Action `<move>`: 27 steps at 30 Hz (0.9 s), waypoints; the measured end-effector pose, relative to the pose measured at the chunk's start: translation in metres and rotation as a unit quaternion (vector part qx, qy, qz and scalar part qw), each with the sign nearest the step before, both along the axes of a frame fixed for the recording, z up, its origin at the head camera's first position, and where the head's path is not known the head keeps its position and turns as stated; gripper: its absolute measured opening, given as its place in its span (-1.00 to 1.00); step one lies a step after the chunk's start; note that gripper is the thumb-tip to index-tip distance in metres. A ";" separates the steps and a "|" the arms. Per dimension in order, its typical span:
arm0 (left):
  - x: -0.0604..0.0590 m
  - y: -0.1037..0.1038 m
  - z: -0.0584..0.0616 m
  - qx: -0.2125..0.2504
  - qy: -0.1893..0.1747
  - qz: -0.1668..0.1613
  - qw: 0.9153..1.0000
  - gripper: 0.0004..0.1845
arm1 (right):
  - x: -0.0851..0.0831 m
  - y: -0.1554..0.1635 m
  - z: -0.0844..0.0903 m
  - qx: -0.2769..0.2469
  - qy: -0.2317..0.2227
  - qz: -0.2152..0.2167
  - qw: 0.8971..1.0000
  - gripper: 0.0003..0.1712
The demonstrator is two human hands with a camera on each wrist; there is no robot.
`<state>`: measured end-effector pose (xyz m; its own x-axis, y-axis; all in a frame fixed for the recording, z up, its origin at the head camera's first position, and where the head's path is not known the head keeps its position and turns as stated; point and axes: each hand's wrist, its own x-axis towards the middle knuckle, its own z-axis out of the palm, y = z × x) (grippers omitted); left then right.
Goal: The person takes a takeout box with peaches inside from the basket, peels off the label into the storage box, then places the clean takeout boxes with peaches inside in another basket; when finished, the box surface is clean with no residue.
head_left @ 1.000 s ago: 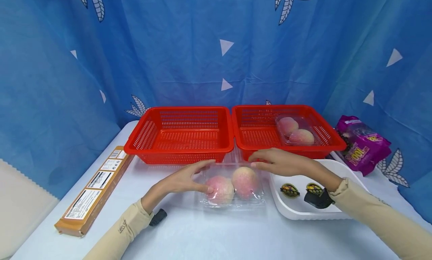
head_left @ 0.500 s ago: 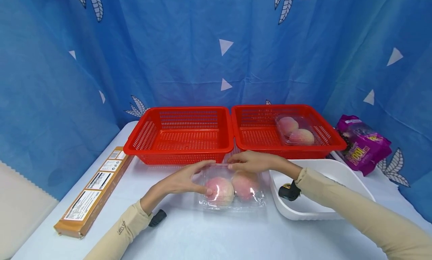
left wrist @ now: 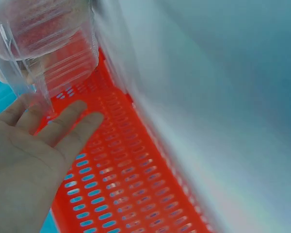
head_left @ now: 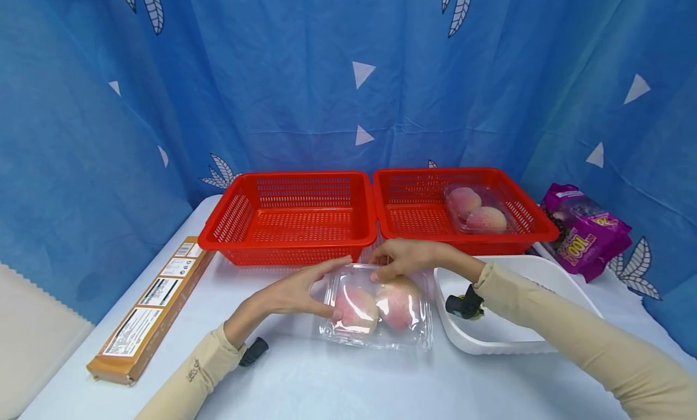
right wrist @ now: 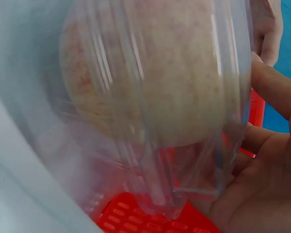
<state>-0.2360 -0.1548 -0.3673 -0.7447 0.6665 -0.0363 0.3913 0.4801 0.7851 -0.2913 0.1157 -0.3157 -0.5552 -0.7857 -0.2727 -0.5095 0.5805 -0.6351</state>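
Observation:
A clear plastic clamshell box [head_left: 381, 342] with two pink-and-cream peaches [head_left: 356, 311] in it sits at the middle of the table, its far side tipped up. My right hand [head_left: 408, 256] pinches the box's far edge, thumb on the lid and fingers behind. The right wrist view has that thumb [right wrist: 274, 85] against the plastic. At the box's left side, my left hand [head_left: 296, 290] has its thumb touching the wall near one peach. In the left wrist view the left hand's fingers [left wrist: 70, 128] stretch out straight beside the box.
Two red baskets [head_left: 288, 250] stand behind the box; the right one holds another box of peaches [head_left: 486, 220]. A white tray [head_left: 492, 348] with a sticker lies right, under my right forearm. A purple bag [head_left: 585, 238] is beyond it. A long cardboard box [head_left: 152, 311] lies left.
My right hand has moved left along the box's far edge and taken hold of it. The box's far side has risen, tilting it. The left hand has barely moved.

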 end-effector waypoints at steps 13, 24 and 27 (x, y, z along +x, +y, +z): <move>0.009 0.003 0.014 -0.016 0.022 -0.016 1.000 -0.03 | 0.004 0.002 0.001 0.003 -0.106 -0.029 0.994 -0.69; 0.014 0.010 0.022 -0.020 0.069 -0.024 0.997 -0.18 | 0.010 0.009 -0.002 -0.015 -0.175 -0.033 0.984 -0.70; 0.016 0.013 0.024 -0.030 0.085 -0.023 0.996 -0.18 | 0.013 0.011 -0.003 -0.019 -0.176 -0.036 0.983 -0.71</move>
